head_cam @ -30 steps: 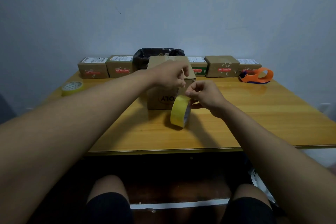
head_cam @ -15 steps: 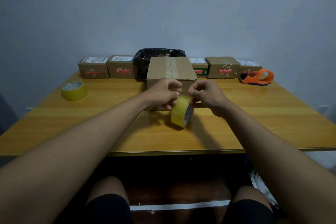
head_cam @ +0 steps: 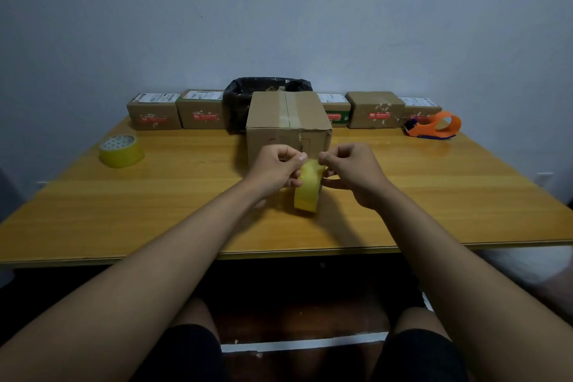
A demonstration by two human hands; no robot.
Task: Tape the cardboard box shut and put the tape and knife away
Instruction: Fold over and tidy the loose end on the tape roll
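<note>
A brown cardboard box (head_cam: pixel 286 121) stands mid-table with its top flaps down and a strip of tape along the seam. Just in front of it a yellow tape roll (head_cam: pixel 307 192) stands on edge, held between both hands. My left hand (head_cam: pixel 274 169) pinches the roll's top from the left. My right hand (head_cam: pixel 353 172) grips it from the right, fingers curled. Both hands sit close to the box's front face. No knife is visible.
A second yellow tape roll (head_cam: pixel 121 150) lies at the left of the wooden table (head_cam: pixel 434 195). An orange tape dispenser (head_cam: pixel 434 125) sits at the back right. Several small cardboard boxes (head_cam: pixel 153 112) and a black-bagged bin (head_cam: pixel 238 96) line the wall.
My left hand came down off the box top to the roll. The box flaps now lie flat. Both hands and the roll have shifted a little toward me.
</note>
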